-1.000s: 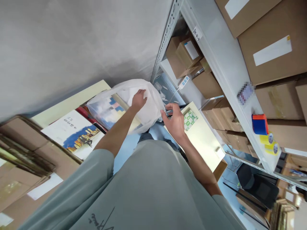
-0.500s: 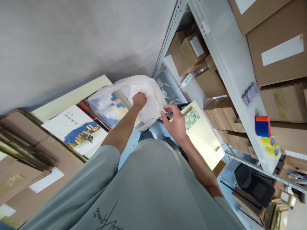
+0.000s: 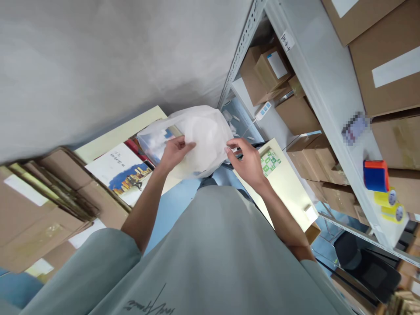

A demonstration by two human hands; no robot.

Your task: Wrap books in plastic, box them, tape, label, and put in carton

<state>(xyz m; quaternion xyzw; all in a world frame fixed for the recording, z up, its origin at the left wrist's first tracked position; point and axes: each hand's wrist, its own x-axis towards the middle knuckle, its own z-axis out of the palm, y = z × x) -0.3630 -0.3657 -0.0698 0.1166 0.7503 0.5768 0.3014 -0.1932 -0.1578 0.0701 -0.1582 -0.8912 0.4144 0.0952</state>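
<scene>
Bag of white, translucent thin plastic (image 3: pixel 205 127) is between two bare hands. Left hand (image 3: pixel 173 153) clamps its film with thumb and fingers; right hand (image 3: pixel 246 158) pinches the opposite rim.

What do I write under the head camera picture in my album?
Bare left hand and right hand at a translucent white plastic bag.

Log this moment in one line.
Left hand: fingers at white translucent bag | Right hand: fingertips at bag's right edge | Nearby: illustrated city cover, left; power strip on shelf, right
</scene>
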